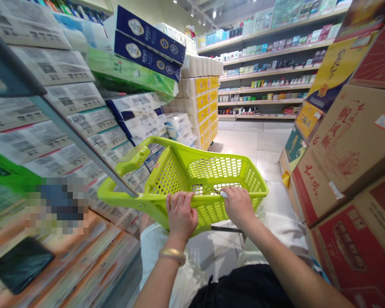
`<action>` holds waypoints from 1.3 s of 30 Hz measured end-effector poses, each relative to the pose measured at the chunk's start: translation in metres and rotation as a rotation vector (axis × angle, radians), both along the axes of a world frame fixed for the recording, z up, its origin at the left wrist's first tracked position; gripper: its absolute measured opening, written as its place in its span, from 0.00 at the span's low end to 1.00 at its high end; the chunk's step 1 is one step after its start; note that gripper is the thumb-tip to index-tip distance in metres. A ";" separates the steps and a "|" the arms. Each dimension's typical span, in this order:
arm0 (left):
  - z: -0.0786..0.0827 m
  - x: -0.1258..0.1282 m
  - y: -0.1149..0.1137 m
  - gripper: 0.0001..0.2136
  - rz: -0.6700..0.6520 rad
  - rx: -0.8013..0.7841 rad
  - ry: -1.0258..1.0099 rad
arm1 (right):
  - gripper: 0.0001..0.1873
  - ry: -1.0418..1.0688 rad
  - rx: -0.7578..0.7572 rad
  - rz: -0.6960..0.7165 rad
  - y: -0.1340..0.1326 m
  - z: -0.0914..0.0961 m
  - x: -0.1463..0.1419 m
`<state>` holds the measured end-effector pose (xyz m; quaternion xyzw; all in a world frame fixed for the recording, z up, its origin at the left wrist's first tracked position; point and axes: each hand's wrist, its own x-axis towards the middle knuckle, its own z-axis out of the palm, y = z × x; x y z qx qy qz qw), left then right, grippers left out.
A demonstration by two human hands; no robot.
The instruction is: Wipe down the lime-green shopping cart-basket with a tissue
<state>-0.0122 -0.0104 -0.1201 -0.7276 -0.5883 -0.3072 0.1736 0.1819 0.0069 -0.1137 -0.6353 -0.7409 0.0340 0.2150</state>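
A lime-green plastic shopping basket (200, 152) with pierced walls stands in front of me, its inside showing only the grid walls and floor. A long metal pull handle (83, 143) rises from its left end toward the upper left. My left hand (181, 214) is closed over the near rim, thumb side hidden. Farther right along the same rim, my right hand (239, 207) grips with curled fingers. A small white thing (223, 194) shows at its fingers; I cannot make out what it is. A gold bangle (172, 256) circles my left wrist.
Stacked packs of tissue paper (80, 100) line the left side. On the right stand piled cardboard boxes (349, 141). Pale tiled floor (244, 139) runs between them toward product shelves (259, 87). A dark flat object (22, 263) lies on the goods at lower left.
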 end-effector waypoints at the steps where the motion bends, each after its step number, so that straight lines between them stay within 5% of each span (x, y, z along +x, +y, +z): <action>1: 0.000 0.000 0.000 0.19 0.003 -0.001 0.000 | 0.17 -0.001 0.000 0.026 0.000 0.002 -0.009; 7: 0.003 -0.003 -0.001 0.20 -0.004 -0.016 0.022 | 0.17 0.023 0.036 0.179 0.000 0.008 -0.043; 17: 0.006 0.003 0.003 0.19 -0.008 -0.035 0.025 | 0.16 -0.018 0.006 -0.015 0.000 0.000 0.015; 27: 0.010 0.004 0.009 0.20 -0.032 -0.074 0.047 | 0.15 -0.021 0.068 0.123 0.006 0.006 -0.036; 35: 0.012 0.000 0.018 0.19 -0.049 -0.086 0.044 | 0.17 -0.015 0.066 -0.026 0.003 -0.006 0.017; 39: 0.010 0.002 0.022 0.18 -0.048 -0.077 0.041 | 0.16 -0.013 0.055 -0.067 0.003 -0.006 0.016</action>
